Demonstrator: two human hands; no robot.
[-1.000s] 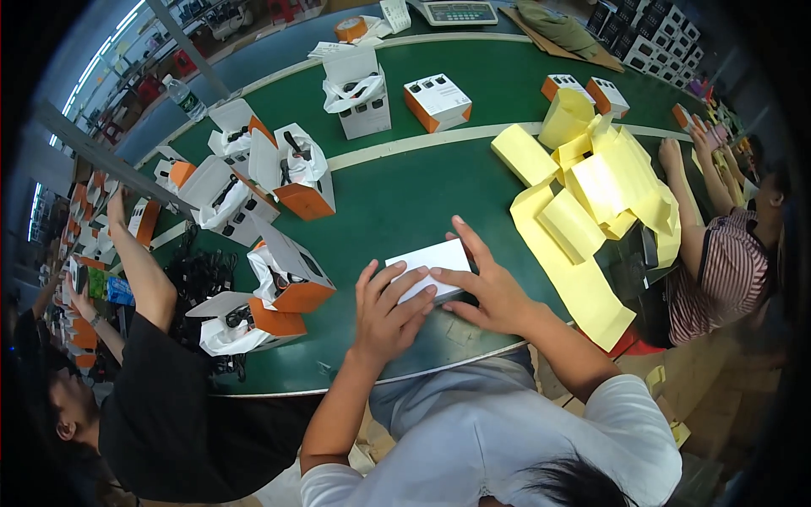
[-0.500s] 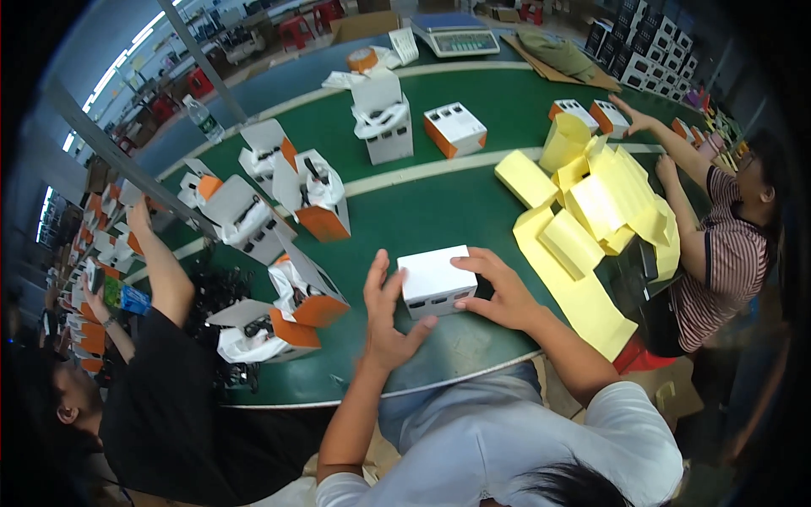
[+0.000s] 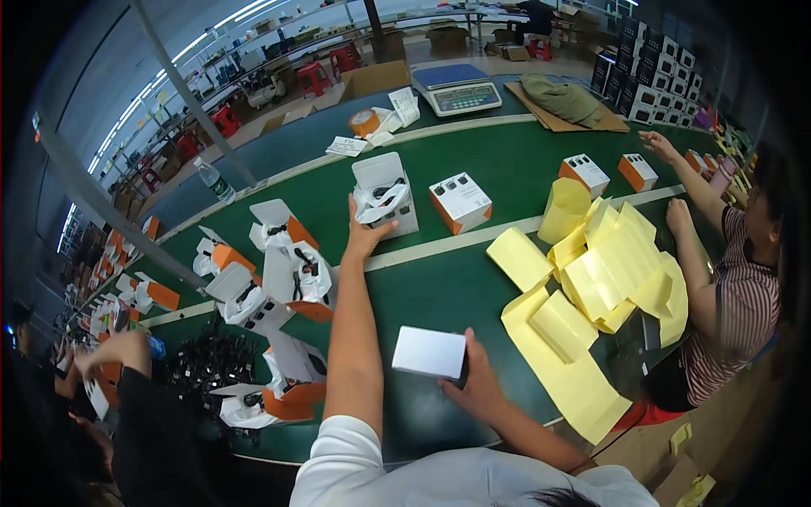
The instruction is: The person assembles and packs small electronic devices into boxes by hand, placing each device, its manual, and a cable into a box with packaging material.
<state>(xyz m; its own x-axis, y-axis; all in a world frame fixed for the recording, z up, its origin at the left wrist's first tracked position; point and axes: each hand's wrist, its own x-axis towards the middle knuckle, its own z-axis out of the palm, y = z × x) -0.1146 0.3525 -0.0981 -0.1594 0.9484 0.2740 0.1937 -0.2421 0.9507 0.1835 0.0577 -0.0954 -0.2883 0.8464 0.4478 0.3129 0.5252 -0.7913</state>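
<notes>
My left hand [image 3: 367, 236] reaches far forward over the green table. Its fingers and thumb grip the near side of an upright open box [image 3: 394, 218], with its lid raised and a white bag and black cable inside. My right hand [image 3: 482, 387] holds a closed white carton [image 3: 428, 351] by its right side, close to me. A plain white face of that carton points up. Beyond and right of the open box sits a closed white-and-orange box [image 3: 461, 203], touched by neither hand.
Several open boxes [image 3: 309, 275] with white bags stand to the left, by a heap of black cables [image 3: 207, 367]. Yellow card sheets [image 3: 604, 270] pile up at right. A co-worker's hand [image 3: 659, 145] reaches near two closed boxes; another person sits left. A scale [image 3: 460, 95] stands behind.
My left hand has left the closed carton and stretched forward to the open box. The right hand keeps the carton, now turned to show a plain face. My view has shifted.
</notes>
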